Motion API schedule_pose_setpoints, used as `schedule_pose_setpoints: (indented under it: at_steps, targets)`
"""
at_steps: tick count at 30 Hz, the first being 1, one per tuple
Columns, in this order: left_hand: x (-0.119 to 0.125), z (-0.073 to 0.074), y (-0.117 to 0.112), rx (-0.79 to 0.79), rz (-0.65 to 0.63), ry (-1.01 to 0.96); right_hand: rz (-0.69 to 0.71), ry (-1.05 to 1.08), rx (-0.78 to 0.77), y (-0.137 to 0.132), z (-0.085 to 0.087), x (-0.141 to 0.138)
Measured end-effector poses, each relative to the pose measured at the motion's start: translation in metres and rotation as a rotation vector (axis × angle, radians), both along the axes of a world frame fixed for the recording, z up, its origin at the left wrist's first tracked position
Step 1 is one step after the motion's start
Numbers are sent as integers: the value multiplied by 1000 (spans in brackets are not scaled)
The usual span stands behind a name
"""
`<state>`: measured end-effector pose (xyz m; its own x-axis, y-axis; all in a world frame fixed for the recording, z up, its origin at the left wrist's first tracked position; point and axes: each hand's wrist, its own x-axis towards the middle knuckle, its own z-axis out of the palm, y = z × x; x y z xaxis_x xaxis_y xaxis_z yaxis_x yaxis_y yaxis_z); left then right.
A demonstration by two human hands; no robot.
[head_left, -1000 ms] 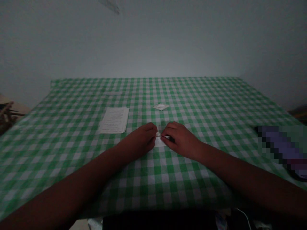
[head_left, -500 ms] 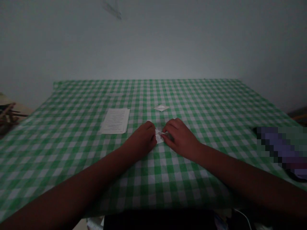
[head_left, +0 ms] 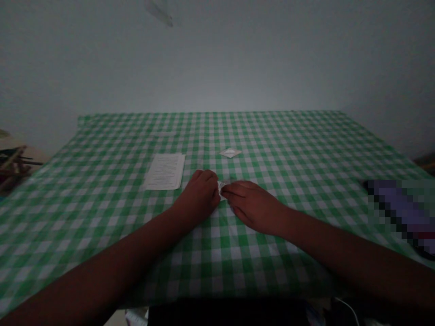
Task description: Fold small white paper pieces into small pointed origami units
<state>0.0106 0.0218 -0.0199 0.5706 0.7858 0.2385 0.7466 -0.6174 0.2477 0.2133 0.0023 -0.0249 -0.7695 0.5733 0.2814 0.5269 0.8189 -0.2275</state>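
Observation:
A small folded piece of printed paper [head_left: 220,185] lies on the checked cloth between my hands, mostly covered by them. Curled fingers of my left hand [head_left: 200,194] grip its left side. From the other side, my right hand [head_left: 254,203] lies low with its fingers stretched out and their tips on the paper; the thumb sits nearer to me. Just beyond them is a small diamond-shaped folded paper [head_left: 230,153], pale with a lighter centre. To the left of my left hand rests a stack of printed sheets [head_left: 165,172].
A green and white checked tablecloth [head_left: 217,258] covers the table, which reaches back to a plain wall [head_left: 217,59]. At the right edge lies a dark-edged, pixelated flat object [head_left: 397,203]. Wooden pieces [head_left: 13,167] stand beyond the table's left side.
My right hand has gone from pinching the paper's edge to lying flatter, its fingers stretched across it. Less of the paper shows. My left hand keeps its grip, shifted slightly left.

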Motion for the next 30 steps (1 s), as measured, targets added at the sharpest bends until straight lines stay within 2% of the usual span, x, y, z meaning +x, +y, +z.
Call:
schedule_pose_setpoints:
  at_steps: [12, 18, 24, 30]
  targets:
    - [-14, -6, 6, -114, -57, -173, 6, -18, -36, 0, 2, 4]
    - [-18, -7, 12, -154, -128, -170, 2, -70, -46, -2, 6, 4]
    - [-19, -2, 13, -171, -191, -154, -20, -132, -25, -5, 7, 2]
    - [-20, 0, 11, -189, -201, -180, -15, -129, -24, -6, 7, 4]
